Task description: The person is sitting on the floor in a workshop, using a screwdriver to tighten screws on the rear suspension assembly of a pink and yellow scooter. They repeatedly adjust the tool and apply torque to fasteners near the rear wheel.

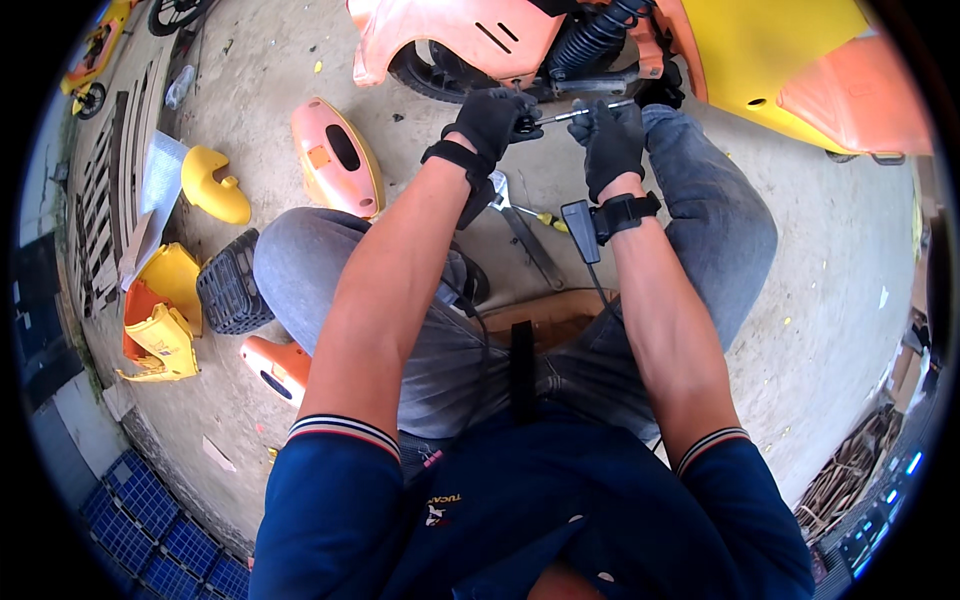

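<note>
Between the gloved left hand [492, 122] and right hand [610, 140], a metal rod [561, 117] sits gripped by both sets of curled, nearly closed fingers, probably for steadiness, with a wrench [526, 236] below them within reach.

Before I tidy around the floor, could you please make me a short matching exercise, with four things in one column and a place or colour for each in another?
Things:
1. Crate
2. Metal rod
3. Coil spring
4. Curved fender

Places or colours:
A. Plain yellow
B. Beside the left knee
C. Between the left hand and right hand
D. On the vehicle

Right pairs: 1-B, 2-C, 3-D, 4-A.
</note>
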Action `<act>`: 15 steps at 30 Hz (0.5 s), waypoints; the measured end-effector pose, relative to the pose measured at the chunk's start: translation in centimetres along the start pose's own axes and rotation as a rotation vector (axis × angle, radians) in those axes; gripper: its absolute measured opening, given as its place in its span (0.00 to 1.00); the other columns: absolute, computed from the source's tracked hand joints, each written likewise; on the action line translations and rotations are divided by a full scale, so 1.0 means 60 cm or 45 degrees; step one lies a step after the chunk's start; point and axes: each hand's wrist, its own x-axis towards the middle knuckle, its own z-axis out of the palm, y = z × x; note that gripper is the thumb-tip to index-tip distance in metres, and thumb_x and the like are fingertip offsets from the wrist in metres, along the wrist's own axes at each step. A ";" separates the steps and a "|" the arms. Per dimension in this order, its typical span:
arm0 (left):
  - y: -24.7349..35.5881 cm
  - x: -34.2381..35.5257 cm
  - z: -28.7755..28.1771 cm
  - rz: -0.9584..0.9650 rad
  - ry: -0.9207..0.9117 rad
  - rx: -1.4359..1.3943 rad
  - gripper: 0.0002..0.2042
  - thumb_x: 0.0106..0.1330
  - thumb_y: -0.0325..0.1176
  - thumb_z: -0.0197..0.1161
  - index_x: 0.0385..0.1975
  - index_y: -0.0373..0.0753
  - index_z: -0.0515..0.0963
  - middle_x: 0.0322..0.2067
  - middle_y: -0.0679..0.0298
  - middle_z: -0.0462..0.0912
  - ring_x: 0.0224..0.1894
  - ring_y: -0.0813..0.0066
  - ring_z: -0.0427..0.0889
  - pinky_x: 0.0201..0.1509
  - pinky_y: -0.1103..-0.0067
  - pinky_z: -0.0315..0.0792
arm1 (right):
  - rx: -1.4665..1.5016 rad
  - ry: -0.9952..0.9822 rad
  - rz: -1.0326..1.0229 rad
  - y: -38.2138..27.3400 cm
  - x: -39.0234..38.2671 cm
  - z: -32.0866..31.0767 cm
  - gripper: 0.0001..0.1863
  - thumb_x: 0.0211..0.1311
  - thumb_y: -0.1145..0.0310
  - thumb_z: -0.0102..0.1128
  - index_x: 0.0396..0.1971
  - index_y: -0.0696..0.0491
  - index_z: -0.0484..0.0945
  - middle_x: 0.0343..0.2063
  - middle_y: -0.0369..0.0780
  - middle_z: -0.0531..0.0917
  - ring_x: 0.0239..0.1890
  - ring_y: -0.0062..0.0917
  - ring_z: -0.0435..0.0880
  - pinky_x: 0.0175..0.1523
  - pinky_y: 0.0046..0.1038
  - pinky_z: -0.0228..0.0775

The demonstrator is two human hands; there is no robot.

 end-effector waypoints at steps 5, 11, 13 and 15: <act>0.028 0.008 -0.038 -0.057 -0.198 0.128 0.12 0.52 0.30 0.66 0.37 0.42 0.78 0.38 0.60 0.80 0.41 0.63 0.79 0.46 0.75 0.73 | -0.568 -0.242 -0.688 -0.037 -0.048 0.040 0.05 0.64 0.72 0.48 0.36 0.56 0.72 0.27 0.43 0.78 0.26 0.25 0.79 0.35 0.27 0.73; 0.018 0.007 -0.023 -0.499 -0.303 -0.219 0.08 0.59 0.28 0.59 0.39 0.42 0.76 0.41 0.59 0.79 0.45 0.67 0.78 0.50 0.74 0.71 | -1.155 -0.657 -1.317 -0.041 -0.068 0.106 0.13 0.58 0.72 0.49 0.43 0.56 0.76 0.38 0.47 0.80 0.40 0.39 0.79 0.47 0.33 0.70; 0.013 0.004 -0.021 -0.624 -0.212 -0.720 0.08 0.60 0.28 0.58 0.39 0.41 0.76 0.41 0.59 0.79 0.45 0.66 0.78 0.50 0.73 0.72 | -1.239 -0.738 -1.208 -0.042 -0.072 0.124 0.14 0.57 0.73 0.49 0.43 0.56 0.76 0.37 0.46 0.81 0.40 0.39 0.78 0.46 0.35 0.69; 0.015 0.000 -0.020 -0.916 -0.043 -1.610 0.07 0.61 0.28 0.57 0.39 0.40 0.75 0.40 0.58 0.79 0.45 0.66 0.78 0.50 0.72 0.72 | -1.322 -0.765 -1.201 -0.043 -0.070 0.133 0.14 0.56 0.73 0.50 0.43 0.55 0.76 0.36 0.46 0.80 0.40 0.40 0.78 0.46 0.36 0.69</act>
